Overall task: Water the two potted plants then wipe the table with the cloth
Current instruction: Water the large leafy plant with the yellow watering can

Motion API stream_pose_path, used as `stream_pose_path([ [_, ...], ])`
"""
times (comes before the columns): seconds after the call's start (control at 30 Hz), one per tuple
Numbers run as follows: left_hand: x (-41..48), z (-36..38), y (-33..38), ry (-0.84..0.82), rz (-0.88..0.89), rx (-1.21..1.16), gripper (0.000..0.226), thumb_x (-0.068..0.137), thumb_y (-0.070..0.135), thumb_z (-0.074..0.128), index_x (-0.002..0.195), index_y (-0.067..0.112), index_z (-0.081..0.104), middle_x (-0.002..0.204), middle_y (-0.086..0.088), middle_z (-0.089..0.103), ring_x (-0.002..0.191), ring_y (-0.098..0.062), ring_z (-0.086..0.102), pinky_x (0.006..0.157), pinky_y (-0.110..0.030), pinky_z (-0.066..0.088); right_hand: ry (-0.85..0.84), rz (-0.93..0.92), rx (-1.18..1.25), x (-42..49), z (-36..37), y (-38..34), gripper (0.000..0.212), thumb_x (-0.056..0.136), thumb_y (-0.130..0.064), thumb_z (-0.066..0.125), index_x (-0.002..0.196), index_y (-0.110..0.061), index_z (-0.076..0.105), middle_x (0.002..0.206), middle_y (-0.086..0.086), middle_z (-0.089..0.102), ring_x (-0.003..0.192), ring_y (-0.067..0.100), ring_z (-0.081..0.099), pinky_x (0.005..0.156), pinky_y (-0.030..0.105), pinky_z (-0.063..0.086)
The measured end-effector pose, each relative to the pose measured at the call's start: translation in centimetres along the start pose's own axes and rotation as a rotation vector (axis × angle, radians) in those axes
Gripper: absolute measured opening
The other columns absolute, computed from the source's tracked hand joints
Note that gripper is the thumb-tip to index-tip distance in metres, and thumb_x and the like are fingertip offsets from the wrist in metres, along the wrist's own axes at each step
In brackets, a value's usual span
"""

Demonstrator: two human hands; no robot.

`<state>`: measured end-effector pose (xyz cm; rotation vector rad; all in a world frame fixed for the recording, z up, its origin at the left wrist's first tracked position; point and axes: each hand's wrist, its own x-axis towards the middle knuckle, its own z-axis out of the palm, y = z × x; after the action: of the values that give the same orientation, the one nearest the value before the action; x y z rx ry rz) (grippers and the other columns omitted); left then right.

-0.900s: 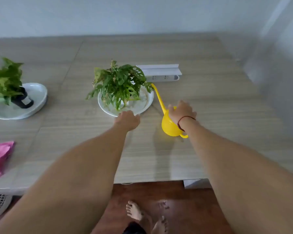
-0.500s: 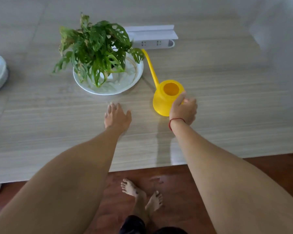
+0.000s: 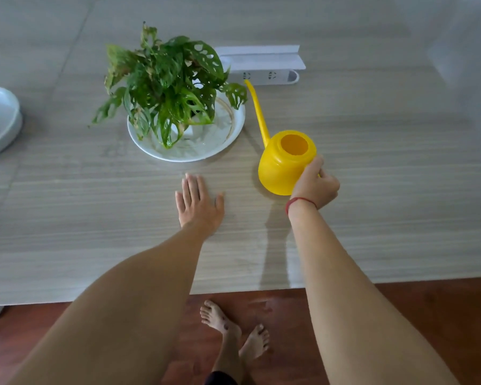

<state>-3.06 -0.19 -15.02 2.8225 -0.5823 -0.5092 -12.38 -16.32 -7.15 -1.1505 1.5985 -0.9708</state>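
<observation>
Now your right hand has slid off the top of the yellow watering can and closed round its handle — left hand has flattened, fingers spread, on the counter; the plant beside the spout looks ready for watering
</observation>
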Motion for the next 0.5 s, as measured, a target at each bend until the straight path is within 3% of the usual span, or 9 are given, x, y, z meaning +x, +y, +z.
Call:
stream_pose_path([
  [0.17, 1.0, -1.6, -0.8, -0.115, -0.039, 0.059, 0.085, 0.093, 0.068, 0.024, 0.154, 0.022, -0.012, 0.159, -0.005, -0.024, 0.146, -0.02, -0.023, 0.117, -0.045, -0.014, 0.002, -0.076, 0.096, 0.4, 0.6, -3.3, 0.058, 0.088, -0.042, 0.061, 0.042, -0.013, 0.039, 0.048, 0.004, 0.038, 0.054, 0.021, 0.042, 0.053, 0.028, 0.038],
  [0.3, 1.3, -2.3, -0.6, -0.246, -0.075, 0.043, 0.1, 0.08, 0.084, 0.021, 0.149, 0.028, -0.024, 0.153, 0.001, -0.037, 0.141, -0.016, -0.033, 0.116, -0.046, -0.018, -0.063, -0.185, 0.139, -0.3, 1.2, -7.9, 0.07, 0.074, -0.051, 0.076, 0.042, -0.015, 0.025, 0.048, -0.002, 0.025, 0.044, 0.009, 0.028, 0.043, 0.019, 0.03],
  [0.4, 1.7, -3.2, -0.3, -0.332, -0.096, 0.046, 0.11, 0.072, 0.092, 0.021, 0.146, 0.029, -0.029, 0.15, 0.001, -0.042, 0.139, -0.017, -0.036, 0.114, -0.047, -0.019, -0.13, -0.271, 0.163, -1.1, 1.8, -10.8, 0.074, 0.064, -0.049, 0.085, 0.043, -0.018, 0.021, 0.047, -0.004, 0.02, 0.039, 0.01, 0.025, 0.039, 0.013, 0.023],
  [0.5, 1.7, -3.5, -0.3, -0.364, -0.095, 0.059, 0.113, 0.07, 0.093, 0.022, 0.146, 0.029, -0.03, 0.149, 0.0, -0.044, 0.138, -0.018, -0.038, 0.114, -0.048, -0.019, -0.166, -0.286, 0.187, -1.9, 2.6, -12.5, 0.074, 0.061, -0.048, 0.086, 0.044, -0.019, 0.021, 0.047, -0.006, 0.022, 0.04, 0.009, 0.023, 0.041, 0.019, 0.027],
])
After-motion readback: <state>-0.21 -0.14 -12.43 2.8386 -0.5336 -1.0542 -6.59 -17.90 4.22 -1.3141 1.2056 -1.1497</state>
